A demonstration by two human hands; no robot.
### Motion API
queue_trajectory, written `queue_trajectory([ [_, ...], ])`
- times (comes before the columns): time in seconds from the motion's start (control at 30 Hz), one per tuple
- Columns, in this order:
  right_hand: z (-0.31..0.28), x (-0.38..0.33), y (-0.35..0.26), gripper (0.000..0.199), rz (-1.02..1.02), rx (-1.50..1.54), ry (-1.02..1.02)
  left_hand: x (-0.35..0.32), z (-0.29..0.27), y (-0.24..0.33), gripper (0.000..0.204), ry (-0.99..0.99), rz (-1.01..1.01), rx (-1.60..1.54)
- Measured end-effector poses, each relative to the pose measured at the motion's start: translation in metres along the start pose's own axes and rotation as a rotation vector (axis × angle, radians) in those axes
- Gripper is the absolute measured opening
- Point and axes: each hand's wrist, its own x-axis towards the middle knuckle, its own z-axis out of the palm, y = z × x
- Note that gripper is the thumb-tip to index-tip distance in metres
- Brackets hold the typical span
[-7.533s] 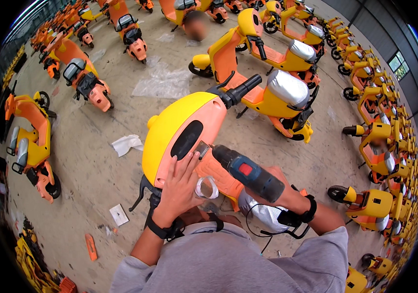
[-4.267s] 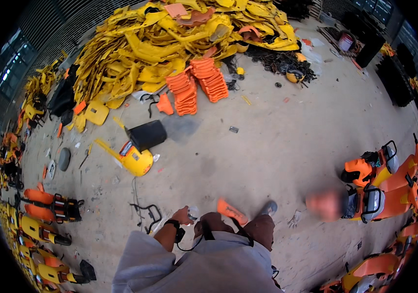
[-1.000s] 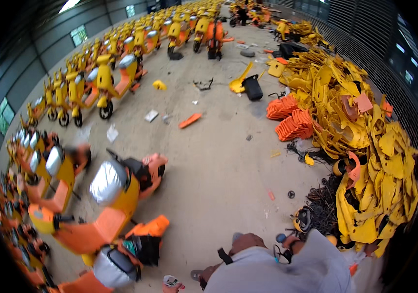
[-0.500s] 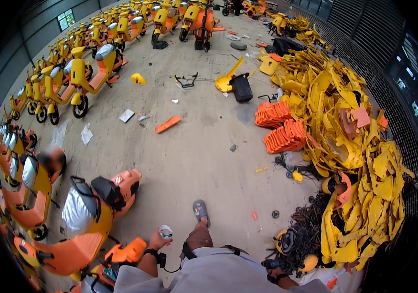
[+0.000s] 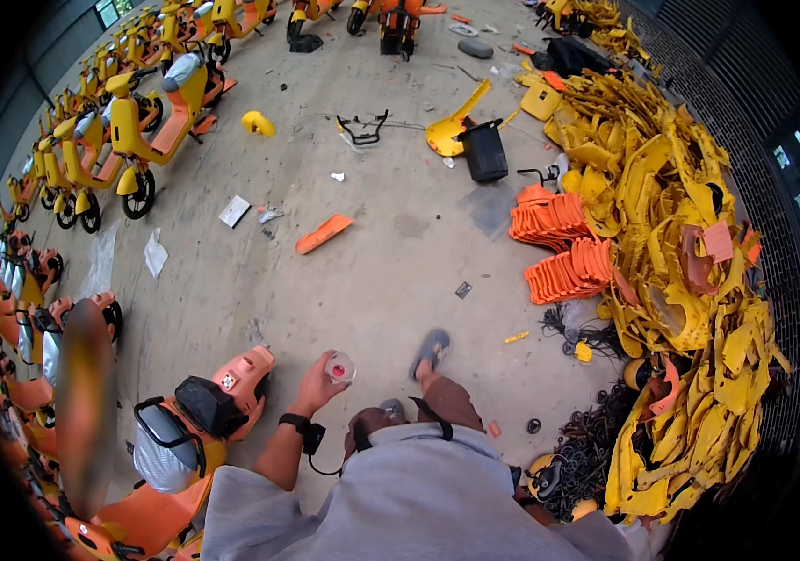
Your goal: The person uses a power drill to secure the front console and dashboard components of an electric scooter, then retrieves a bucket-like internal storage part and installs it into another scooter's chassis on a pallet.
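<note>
A small round clear cup (image 5: 340,366) with something pinkish inside sits in the person's left hand (image 5: 317,383), raised in front of the body above the concrete floor (image 5: 362,271). The fingers curl around its lower part, so the cup stands at their tips, mouth turned up toward the camera; being round, it shows no long axis to speak of. A dark watch (image 5: 293,423) rings that wrist, with a black cord hanging near it. The left hand is the only one near the cup: the right hand is not in view, hidden below the grey shirt (image 5: 400,496), so whether it holds anything cannot be told. Just left of the cup, close below the hand, stands an orange scooter (image 5: 222,393) with a black panel on its front. Ahead of the cup, a sandalled foot (image 5: 430,348) steps forward. Farther out, an orange panel (image 5: 323,234) lies on the floor, a black bin (image 5: 484,150) stands beyond it, stacks of orange parts (image 5: 563,248) sit to the right beside a large heap of yellow body panels (image 5: 690,280), and rows of yellow scooters (image 5: 129,131) line the left side.
</note>
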Motion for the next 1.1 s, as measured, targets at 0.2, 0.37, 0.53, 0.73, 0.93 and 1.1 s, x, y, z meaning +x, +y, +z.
queue_trajectory([
  [0.2, -0.046, 0.109, -0.104, 0.044, -0.105, -0.054, 0.006, 0.122, -0.016, -0.003, 0.08, 0.02, -0.032, -0.01],
  [0.37, -0.141, 0.169, -0.269, 0.04, 0.187, -0.135, 0.003, 0.215, -0.02, -0.038, 0.082, 0.089, -0.221, 0.067],
  [0.53, -0.228, 0.269, -0.375, 0.026, 0.028, -0.113, 0.212, 0.307, -0.023, -0.019, 0.077, 0.064, -0.446, 0.114],
  [0.73, -0.309, 0.338, -0.492, 0.043, -0.084, 0.005, 0.3, 0.459, -0.006, 0.009, 0.075, 0.018, -0.501, -0.016],
  [0.93, -0.353, 0.393, -0.566, 0.042, 0.138, 0.051, 0.223, 0.645, 0.003, 0.032, 0.077, -0.035, -0.445, -0.089],
  [1.1, -0.367, 0.409, -0.603, 0.038, 0.386, 0.228, 0.064, 0.796, -0.022, 0.081, 0.074, -0.068, -0.15, 0.017],
])
